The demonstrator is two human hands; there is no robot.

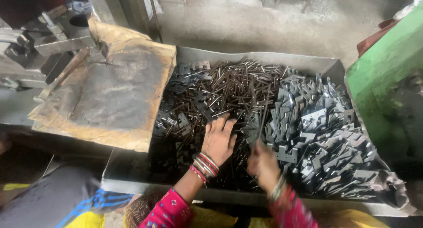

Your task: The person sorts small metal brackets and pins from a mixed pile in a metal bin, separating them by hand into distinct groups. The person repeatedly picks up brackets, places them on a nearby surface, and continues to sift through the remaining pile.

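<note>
Left hand (219, 140) flat, fingers spread, on pins (229, 85); right hand (263, 164) (blurred) holds upright pin (263, 118)

The right hand (263, 165) is showing only as a smear of motion blur, so its fingers and whatever they are gripping cannot be told. The left hand (219, 140) is covering the thin metal pins (233, 89) beneath its palm. Both forearms are running off the bottom edge. The metal tray (246, 57) is losing its near right corner under crumpled sheeting. The press machine (39, 43) is being cut off at the left edge.
</note>
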